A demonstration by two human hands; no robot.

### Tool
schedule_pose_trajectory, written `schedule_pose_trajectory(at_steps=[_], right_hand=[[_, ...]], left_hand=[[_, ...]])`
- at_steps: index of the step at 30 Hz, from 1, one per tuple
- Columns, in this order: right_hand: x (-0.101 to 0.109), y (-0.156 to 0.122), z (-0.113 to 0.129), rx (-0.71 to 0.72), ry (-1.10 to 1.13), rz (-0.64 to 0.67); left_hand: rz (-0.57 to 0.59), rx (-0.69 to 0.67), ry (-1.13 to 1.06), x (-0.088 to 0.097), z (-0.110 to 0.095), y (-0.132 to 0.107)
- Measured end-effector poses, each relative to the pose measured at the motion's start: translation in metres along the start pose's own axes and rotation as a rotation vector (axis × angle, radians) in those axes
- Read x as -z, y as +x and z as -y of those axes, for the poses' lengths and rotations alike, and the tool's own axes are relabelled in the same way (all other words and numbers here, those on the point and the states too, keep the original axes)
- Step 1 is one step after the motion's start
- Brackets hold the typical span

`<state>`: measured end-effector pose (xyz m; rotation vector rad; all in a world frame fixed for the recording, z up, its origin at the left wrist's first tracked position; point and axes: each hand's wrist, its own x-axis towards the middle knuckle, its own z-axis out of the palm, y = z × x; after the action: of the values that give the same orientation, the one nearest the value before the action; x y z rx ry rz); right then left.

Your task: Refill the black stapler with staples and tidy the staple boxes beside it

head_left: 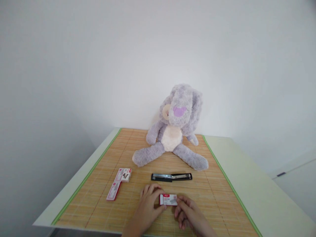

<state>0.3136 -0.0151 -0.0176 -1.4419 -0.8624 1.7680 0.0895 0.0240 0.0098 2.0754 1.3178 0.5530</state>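
Between my hands is a small red-and-white staple box (pixel 169 199), close to the near edge of the mat. My left hand (pixel 147 204) grips its left end, thumb at the near side and fingers at the far side. The thumb and forefinger of my right hand (pixel 187 212) pinch the right end, with the other fingers curled below. Just beyond the box, a black stapler (pixel 171 177) lies spread open and flat, its metal rail showing. Whether the box is lifted off the mat, I cannot tell.
Left of my hands lie red-and-white boxes (pixel 114 191), one with a stapler picture (pixel 126 175). A grey plush rabbit (pixel 172 138) sits at the back against the white wall. The bamboo mat (pixel 98 204) has green borders and covers much of the pale table (pixel 259 191).
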Motion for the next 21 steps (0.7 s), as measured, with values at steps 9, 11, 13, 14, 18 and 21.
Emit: schedule_pose_trajectory(at_steps=[9,11,13,14,18,21], right_hand=[[0.020,-0.003,0.015,0.352,-0.723,-0.141],[0.012,-0.003,0.024,0.345,-0.888,-0.133],[0.008,-0.003,0.031,0.329,-0.976,-0.134],[0.008,-0.003,0.033,0.325,-0.997,-0.138],[0.022,-0.003,0.036,0.335,-1.029,-0.148],[0.026,-0.006,0.040,0.352,-1.032,-0.148]], left_hand=[[-0.049,-0.028,-0.062,0.007,0.016,-0.008],[-0.051,-0.035,-0.062,0.010,0.017,-0.008],[-0.060,-0.035,-0.060,0.012,0.019,-0.008],[-0.064,-0.032,-0.058,0.013,0.020,-0.008],[-0.079,-0.021,-0.042,0.014,0.026,-0.009],[-0.086,-0.022,-0.027,0.014,0.028,-0.009]])
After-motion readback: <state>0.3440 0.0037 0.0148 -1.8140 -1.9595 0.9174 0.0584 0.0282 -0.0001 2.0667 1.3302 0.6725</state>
